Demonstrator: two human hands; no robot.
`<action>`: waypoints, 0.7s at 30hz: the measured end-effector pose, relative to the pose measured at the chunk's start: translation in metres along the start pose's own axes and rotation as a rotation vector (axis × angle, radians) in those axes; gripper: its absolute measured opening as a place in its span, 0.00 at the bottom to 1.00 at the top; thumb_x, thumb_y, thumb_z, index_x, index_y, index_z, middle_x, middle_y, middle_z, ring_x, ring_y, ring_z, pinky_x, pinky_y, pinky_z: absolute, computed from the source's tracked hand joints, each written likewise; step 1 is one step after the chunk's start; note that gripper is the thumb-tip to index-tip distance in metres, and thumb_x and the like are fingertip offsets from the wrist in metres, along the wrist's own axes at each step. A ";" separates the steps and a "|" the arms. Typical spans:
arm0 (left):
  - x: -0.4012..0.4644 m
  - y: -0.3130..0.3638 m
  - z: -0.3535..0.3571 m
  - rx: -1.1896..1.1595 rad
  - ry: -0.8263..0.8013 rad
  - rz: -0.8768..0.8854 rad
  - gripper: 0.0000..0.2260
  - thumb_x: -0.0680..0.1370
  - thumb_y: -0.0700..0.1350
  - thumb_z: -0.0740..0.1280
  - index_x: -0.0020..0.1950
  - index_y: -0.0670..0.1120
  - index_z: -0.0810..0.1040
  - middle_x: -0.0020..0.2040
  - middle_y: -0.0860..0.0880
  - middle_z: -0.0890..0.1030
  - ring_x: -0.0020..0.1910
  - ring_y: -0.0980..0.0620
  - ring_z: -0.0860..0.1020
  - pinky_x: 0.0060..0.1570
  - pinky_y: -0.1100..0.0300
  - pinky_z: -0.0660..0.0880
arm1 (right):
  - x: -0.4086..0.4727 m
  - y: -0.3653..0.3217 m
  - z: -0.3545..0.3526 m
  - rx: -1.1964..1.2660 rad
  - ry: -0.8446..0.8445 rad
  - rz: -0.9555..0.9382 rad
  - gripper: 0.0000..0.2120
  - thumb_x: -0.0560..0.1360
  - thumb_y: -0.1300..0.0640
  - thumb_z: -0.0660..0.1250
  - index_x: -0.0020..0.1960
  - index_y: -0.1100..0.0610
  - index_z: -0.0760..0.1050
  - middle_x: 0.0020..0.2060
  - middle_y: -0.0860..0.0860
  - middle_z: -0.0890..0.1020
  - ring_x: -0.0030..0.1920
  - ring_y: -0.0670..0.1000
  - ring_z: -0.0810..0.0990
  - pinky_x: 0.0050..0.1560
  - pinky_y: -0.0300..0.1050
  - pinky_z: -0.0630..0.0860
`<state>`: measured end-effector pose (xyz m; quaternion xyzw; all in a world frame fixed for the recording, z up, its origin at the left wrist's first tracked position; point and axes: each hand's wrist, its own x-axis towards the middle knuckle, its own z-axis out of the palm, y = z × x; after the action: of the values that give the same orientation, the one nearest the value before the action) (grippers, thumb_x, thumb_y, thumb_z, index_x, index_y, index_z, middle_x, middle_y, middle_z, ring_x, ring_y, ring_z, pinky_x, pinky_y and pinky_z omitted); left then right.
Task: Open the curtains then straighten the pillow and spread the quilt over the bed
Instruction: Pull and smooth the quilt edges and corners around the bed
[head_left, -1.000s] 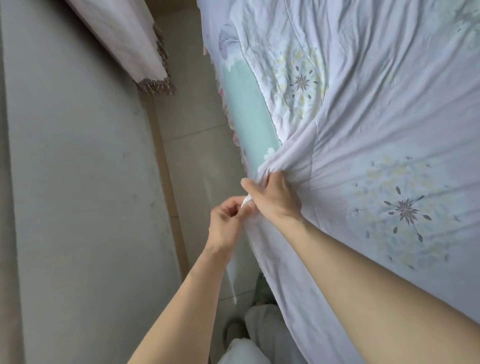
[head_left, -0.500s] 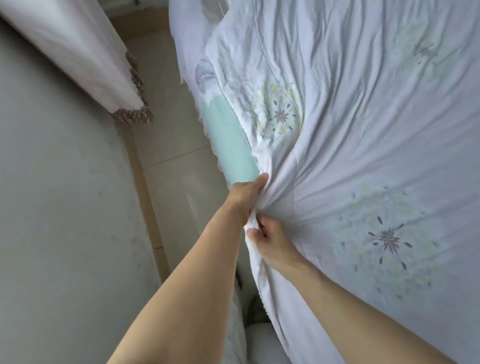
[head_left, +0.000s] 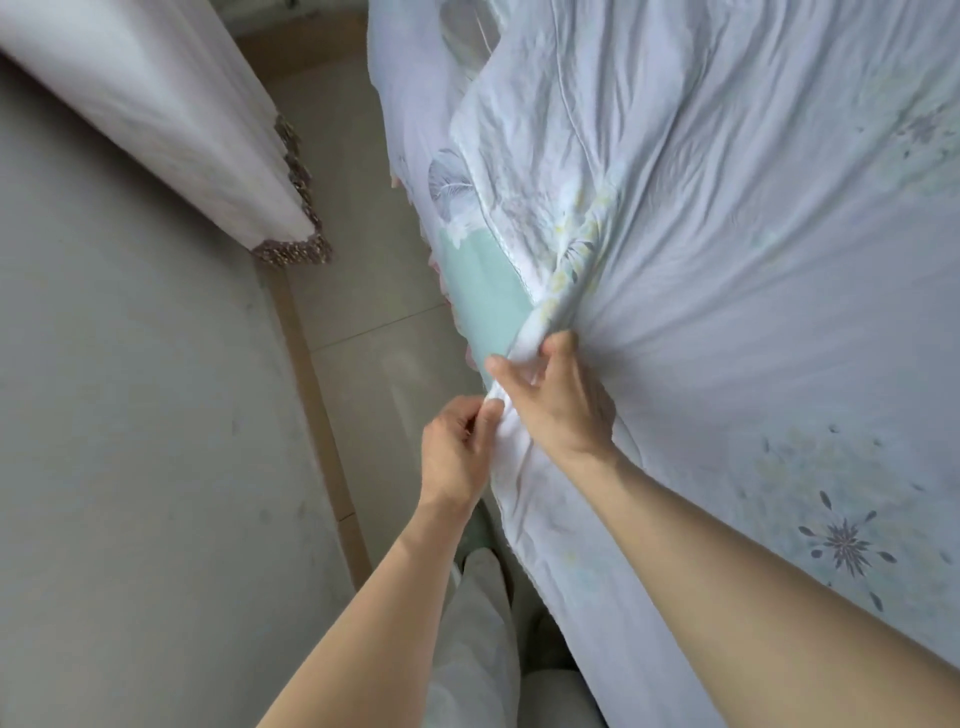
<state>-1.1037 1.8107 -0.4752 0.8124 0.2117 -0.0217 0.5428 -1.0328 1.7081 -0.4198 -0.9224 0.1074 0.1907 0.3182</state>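
Quilt (head_left: 727, 270) lies across the bed, soft, light and crease-prone; we grasp its bunched side edge, left hand (head_left: 457, 457) pinching below, right hand (head_left: 558, 400) clutching above. Best held there.

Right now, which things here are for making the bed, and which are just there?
For the job:
quilt
left hand, gripping the quilt's edge
right hand, gripping the bunched edge
curtain

Just there:
green sheet under the quilt
floor
wall
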 end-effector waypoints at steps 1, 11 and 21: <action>0.002 0.001 -0.002 0.023 -0.029 0.036 0.19 0.81 0.47 0.64 0.30 0.49 0.67 0.28 0.56 0.67 0.29 0.59 0.64 0.31 0.65 0.61 | 0.011 -0.008 -0.001 -0.086 -0.026 0.041 0.24 0.72 0.40 0.66 0.55 0.58 0.67 0.52 0.53 0.80 0.54 0.57 0.78 0.45 0.48 0.69; 0.087 0.059 -0.007 -0.363 -0.267 -0.675 0.29 0.82 0.62 0.49 0.54 0.43 0.82 0.44 0.48 0.83 0.44 0.49 0.79 0.48 0.54 0.76 | 0.030 -0.004 0.001 0.540 -0.139 0.098 0.12 0.74 0.62 0.64 0.34 0.59 0.65 0.28 0.49 0.66 0.29 0.46 0.65 0.30 0.40 0.65; 0.144 0.047 -0.028 -0.461 0.172 -0.572 0.09 0.77 0.44 0.70 0.36 0.48 0.78 0.34 0.52 0.78 0.36 0.54 0.75 0.42 0.62 0.72 | 0.043 0.003 0.024 0.488 -0.293 0.088 0.06 0.74 0.54 0.70 0.42 0.57 0.77 0.35 0.47 0.78 0.37 0.46 0.76 0.43 0.44 0.73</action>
<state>-0.9608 1.8668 -0.4613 0.5756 0.4743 -0.0558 0.6638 -1.0020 1.7176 -0.4569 -0.7757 0.1431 0.3041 0.5342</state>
